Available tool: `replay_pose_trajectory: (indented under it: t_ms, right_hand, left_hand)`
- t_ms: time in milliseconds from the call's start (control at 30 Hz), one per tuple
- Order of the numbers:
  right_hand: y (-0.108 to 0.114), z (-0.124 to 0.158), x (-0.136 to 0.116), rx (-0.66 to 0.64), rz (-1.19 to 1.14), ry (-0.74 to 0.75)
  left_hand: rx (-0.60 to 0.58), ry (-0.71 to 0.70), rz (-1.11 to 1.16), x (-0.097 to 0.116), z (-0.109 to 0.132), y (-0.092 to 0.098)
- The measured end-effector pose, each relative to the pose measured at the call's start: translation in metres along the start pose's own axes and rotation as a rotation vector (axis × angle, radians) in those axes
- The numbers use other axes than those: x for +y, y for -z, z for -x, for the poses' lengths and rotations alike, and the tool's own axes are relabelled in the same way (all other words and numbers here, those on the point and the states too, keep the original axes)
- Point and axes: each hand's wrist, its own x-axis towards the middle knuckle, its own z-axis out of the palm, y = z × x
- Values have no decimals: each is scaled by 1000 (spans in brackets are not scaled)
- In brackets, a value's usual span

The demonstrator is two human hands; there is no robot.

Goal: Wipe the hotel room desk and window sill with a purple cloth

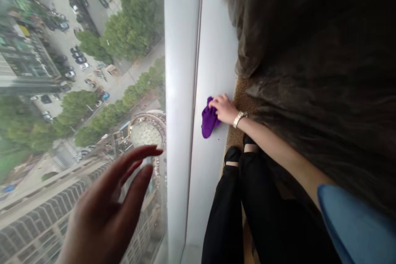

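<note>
My right hand (225, 108), with a light-coloured watch (239, 119) on its wrist, has its fingers closed on a bunched purple cloth (209, 123). The cloth lies crumpled on the white sill (215, 45) beside the window frame. At the lower left, my left hand (114, 202) is raised in front of the window glass (130, 90). Its fingers are curved, with a gap between them and the thumb, and nothing is in it. Whether it touches the glass I cannot tell.
A pale window frame (181, 90) runs along the sill. Dark curtain fabric (309, 41) fills the right side, hanging by the sill's edge. Below are my black-clad legs and shoes (232, 154) on brown carpet (243, 93). Through the glass, trees, cars and buildings appear far below.
</note>
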Motion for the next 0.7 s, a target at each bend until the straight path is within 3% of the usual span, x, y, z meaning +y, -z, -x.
replay_pose_trajectory:
  t_ms: [67, 133, 233, 400, 567, 633, 700]
  right_hand:
    - [30, -26, 28, 109, 37, -107]
    - [38, -41, 49, 123, 62, -192]
    - [12, -40, 54, 113, 89, -221]
    - [-40, -11, 23, 6, 90, -223]
    - [-41, -14, 20, -49, 50, -275]
    - [-34, -22, 25, -48, 36, -286]
    - [-26, -28, 29, -48, 34, -290]
  left_hand:
    - [26, 9, 123, 5, -8, -5]
    - [33, 14, 180, 7, -13, -12]
    - [72, -49, 224, 11, -24, -17]
    - [105, -136, 311, 40, -77, -6]
    - [83, -154, 321, 62, -132, -1]
    - [126, -211, 359, 63, -137, -5]
    - [183, -266, 418, 61, -127, -10]
